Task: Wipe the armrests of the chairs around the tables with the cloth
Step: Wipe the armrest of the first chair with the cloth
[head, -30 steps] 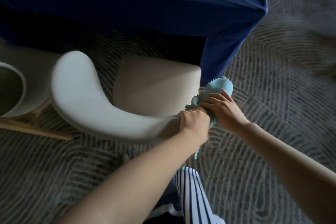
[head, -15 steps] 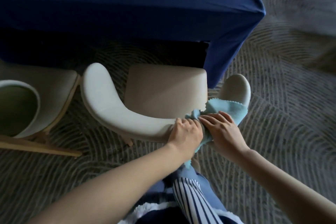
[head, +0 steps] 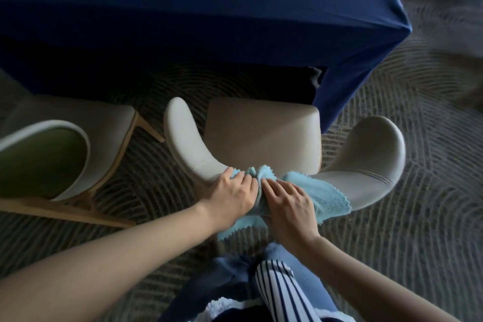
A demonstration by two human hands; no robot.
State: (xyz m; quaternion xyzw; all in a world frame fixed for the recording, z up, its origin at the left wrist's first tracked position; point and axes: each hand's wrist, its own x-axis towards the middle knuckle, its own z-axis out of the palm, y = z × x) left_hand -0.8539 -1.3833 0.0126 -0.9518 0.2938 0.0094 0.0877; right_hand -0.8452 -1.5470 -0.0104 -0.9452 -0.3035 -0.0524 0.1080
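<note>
Grey swirl-patterned carpet [head: 418, 217] runs under a table draped in a navy cloth [head: 209, 21]. A cream armchair [head: 264, 133] is tucked in near the table's right corner. A second chair [head: 65, 144], green on the inside of its back, stands just beside it on the left.

A second ago both hands worked at the right end of the armchair's curved rail, with the light blue cloth [head: 321, 191] bunched over the right armrest [head: 376, 154] and hiding it. Half a second ago only that armrest's tip showed past the cloth. Now the armrest is bare almost to its base, with just a trailing flap of cloth across its near end. The hands have slid to the middle of the back rail.

The left hand [head: 232, 196] bends its fingers over the rail and gathers the cloth's bunched edge. The right hand [head: 290, 204] lies on the cloth with fingers fairly straight, pressing it down. The two hands almost touch.

I judge the right armrest done on this chair. The wipe seems headed along the rail toward the left armrest [head: 183, 138], which lies uncovered, well apart from the cloth.
</note>
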